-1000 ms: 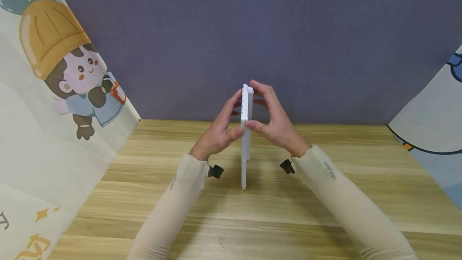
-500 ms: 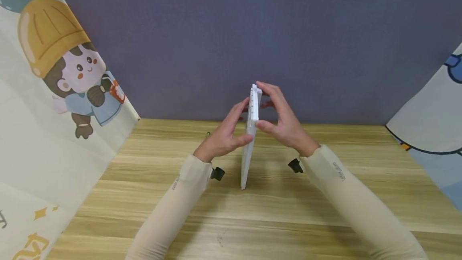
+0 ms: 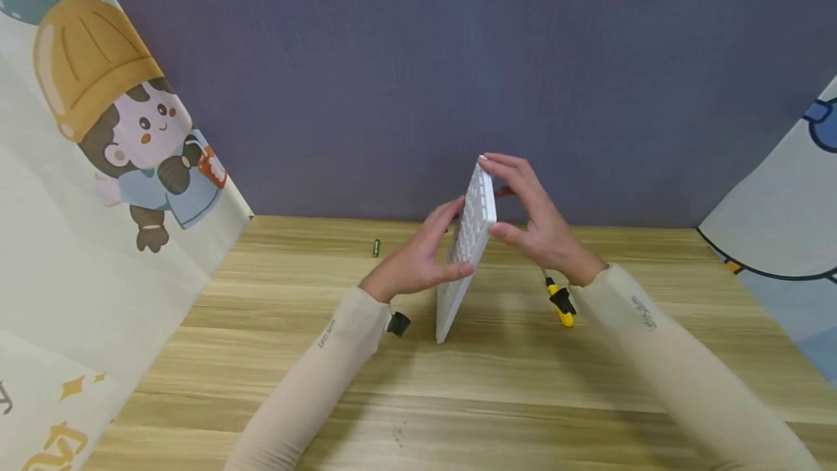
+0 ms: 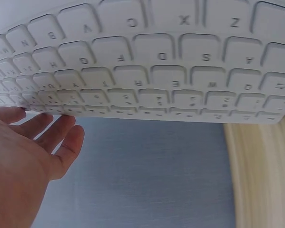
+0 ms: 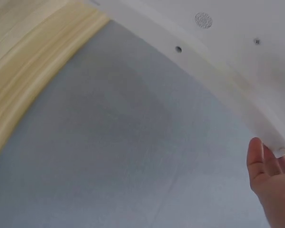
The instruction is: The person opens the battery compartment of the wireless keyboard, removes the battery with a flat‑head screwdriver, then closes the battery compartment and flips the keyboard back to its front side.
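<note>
A white keyboard stands on its short end on the table, its top leaning to the right. Its keys face left and fill much of the left wrist view. My left hand holds it lower down on the key side, thumb at the near long edge and fingertips at the far one. At the raised end, my right hand grips the corners between thumb and fingers. The right wrist view shows the plain white underside with a small screw, and the fingertips at one corner.
On the wooden table a small green cylinder, battery-like, lies left of the keyboard. A screwdriver with a yellow handle lies to the right, partly covered by the black wrist camera. A dark panel stands behind.
The keyboard's top has tipped to the right, from nearly vertical, showing more of its keys. Both hands have moved right with it. The green cylinder and the screwdriver have come into sight.
</note>
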Action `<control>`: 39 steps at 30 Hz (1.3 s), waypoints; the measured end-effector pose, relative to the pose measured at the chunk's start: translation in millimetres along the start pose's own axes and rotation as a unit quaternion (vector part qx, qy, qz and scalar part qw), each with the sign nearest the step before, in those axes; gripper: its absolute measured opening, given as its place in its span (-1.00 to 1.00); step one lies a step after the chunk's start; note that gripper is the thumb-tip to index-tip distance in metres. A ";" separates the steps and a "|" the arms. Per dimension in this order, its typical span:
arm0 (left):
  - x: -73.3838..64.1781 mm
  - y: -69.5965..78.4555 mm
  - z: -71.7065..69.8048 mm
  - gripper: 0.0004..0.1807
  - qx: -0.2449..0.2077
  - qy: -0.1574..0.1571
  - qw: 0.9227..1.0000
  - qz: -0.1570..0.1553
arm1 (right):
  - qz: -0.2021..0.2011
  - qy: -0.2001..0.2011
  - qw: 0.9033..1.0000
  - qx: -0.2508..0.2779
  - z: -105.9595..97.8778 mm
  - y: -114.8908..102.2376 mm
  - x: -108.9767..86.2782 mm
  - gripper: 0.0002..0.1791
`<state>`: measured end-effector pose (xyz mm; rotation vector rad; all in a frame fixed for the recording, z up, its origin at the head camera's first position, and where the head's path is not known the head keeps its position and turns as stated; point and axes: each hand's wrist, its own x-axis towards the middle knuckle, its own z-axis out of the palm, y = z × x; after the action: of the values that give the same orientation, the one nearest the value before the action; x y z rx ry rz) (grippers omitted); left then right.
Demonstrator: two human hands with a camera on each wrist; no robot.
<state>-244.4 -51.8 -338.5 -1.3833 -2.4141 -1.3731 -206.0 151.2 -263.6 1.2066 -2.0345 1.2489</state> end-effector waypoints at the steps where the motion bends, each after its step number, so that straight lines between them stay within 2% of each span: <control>1: 0.0 -0.5 1.5 0.15 0.001 -0.003 1.000 -0.001 | 0.000 -0.002 1.000 -0.004 -2.2 -0.5 -1.2 0.03; 11: -2.5 -5.2 12.1 0.17 0.037 -0.031 0.998 -0.038 | 0.006 -0.013 0.999 -0.036 -23.9 -4.2 -12.0 -0.03; 17: -5.2 -13.8 18.3 0.16 0.077 -0.062 0.994 -0.035 | 0.026 -0.020 0.999 -0.019 -34.5 -3.5 -23.6 -0.07; 22: -7.5 -18.5 21.6 0.14 0.089 -0.070 0.993 -0.039 | 0.034 -0.033 0.999 -0.006 -43.3 -1.1 -34.6 -0.14; 27: -9.6 -20.2 21.2 0.16 0.094 -0.079 0.991 -0.047 | 0.042 -0.040 0.998 0.019 -47.4 4.5 -46.7 -0.23; 30: -11.2 -19.8 20.2 0.20 0.094 -0.090 0.990 -0.059 | 0.045 -0.035 0.997 0.043 -48.4 8.8 -53.3 -0.24; 35: -15.5 -26.3 17.1 0.25 0.098 -0.113 0.987 -0.061 | 0.049 -0.022 0.996 0.074 -49.3 15.3 -61.1 -0.26; 39: -24.4 -36.8 11.9 0.28 0.110 -0.135 0.981 -0.090 | 0.056 -0.031 0.995 0.071 -49.2 18.3 -66.3 -0.27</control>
<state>-251.6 -67.7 -380.8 -1.4027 -2.8236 -0.9567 -190.9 227.2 -297.7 1.2237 -2.1148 1.4485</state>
